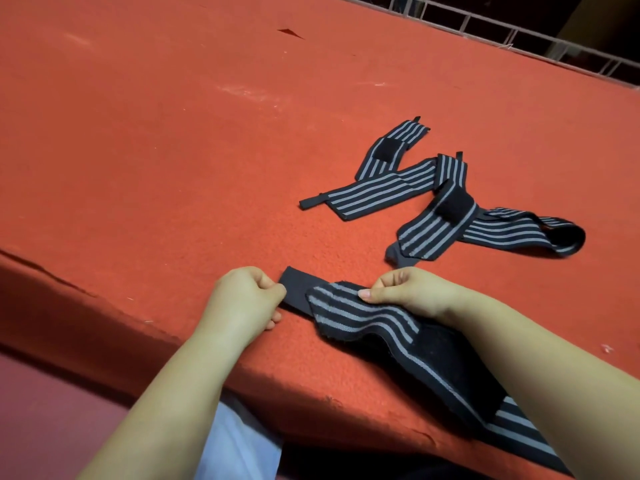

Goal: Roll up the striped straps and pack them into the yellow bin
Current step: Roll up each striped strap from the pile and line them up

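Lower centre, my left hand (247, 299) and right hand (405, 292) pinch the striped strap (360, 317); I'd roll tightly from its black tab (294, 285), edges aligned.

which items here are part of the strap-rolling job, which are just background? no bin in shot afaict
Job:
- strap in hand, unrolled, its tail hanging over the table edge
- left hand pinching its black end tab
- right hand holding its striped part
- loose straps lying crossed further back, unrolled

Background:
- red felt table
- white railing behind it

Yellow bin: not in view.
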